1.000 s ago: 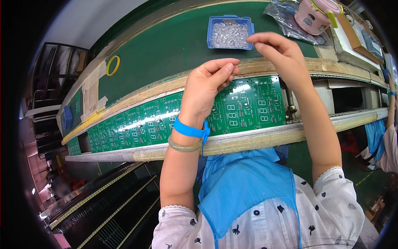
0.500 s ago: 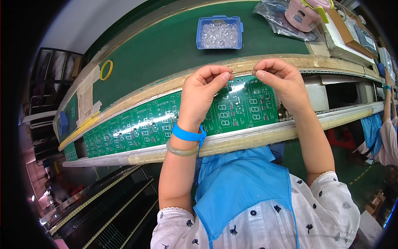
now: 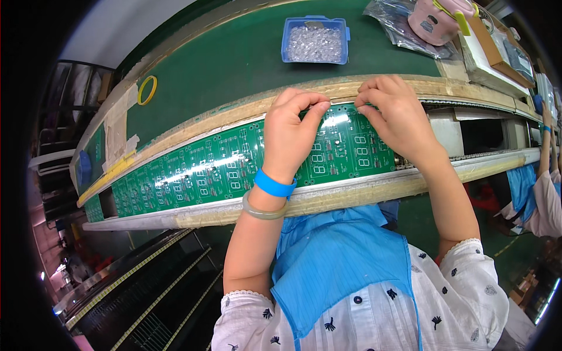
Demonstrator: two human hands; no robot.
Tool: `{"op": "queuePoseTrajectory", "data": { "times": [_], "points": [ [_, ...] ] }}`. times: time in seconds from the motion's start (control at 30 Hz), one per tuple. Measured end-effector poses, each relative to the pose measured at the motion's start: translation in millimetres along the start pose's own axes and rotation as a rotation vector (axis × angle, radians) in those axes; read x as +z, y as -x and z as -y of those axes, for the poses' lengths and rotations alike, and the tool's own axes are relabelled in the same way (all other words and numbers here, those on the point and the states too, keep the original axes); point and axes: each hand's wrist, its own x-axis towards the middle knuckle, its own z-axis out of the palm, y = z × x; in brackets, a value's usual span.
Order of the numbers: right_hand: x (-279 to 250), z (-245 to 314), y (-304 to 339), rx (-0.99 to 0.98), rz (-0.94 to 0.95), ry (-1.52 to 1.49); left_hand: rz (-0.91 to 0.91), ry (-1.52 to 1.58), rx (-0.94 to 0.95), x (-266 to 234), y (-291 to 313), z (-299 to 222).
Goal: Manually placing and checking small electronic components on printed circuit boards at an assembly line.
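Note:
A long row of green circuit boards (image 3: pixel 339 159) with outlined digit shapes lies between two rails in front of me. Over the far edge of the right-hand board, my left hand (image 3: pixel 288 137) is closed in a pinch, thumb against forefinger. To its right, my right hand (image 3: pixel 399 120) bends its fingers down to the same board edge, fingertips together. Anything held in either hand is too small or too hidden to make out. Beyond the hands stands a blue bin (image 3: pixel 286 44) of small clear parts (image 3: pixel 316 45).
A yellow ring (image 3: pixel 147 90) lies on the green bench at left. At back right are a pink bucket (image 3: pixel 434 24), clear plastic bags (image 3: pixel 391 26) and a cardboard box (image 3: pixel 497 50). Dark racks (image 3: pixel 146 292) stand at lower left. Another person's arm (image 3: pixel 546 137) shows at far right.
My right hand has turned, its fingers now pointing lower toward the board. My left hand remains pinched and has shifted slightly right in the picture. The whole view has moved a little.

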Motion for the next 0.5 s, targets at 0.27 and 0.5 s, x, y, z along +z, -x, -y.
{"op": "queuePoseTrajectory", "data": {
  "times": [0.27, 0.5],
  "points": [
    [13, 8, -1, 0.011, 0.063, 0.217, -0.077, -0.164, 0.147, 4, 1, 3],
    [15, 12, -3, 0.026, 0.108, 0.287, -0.102, -0.181, 0.178, 4, 2, 5]
  ]
}}
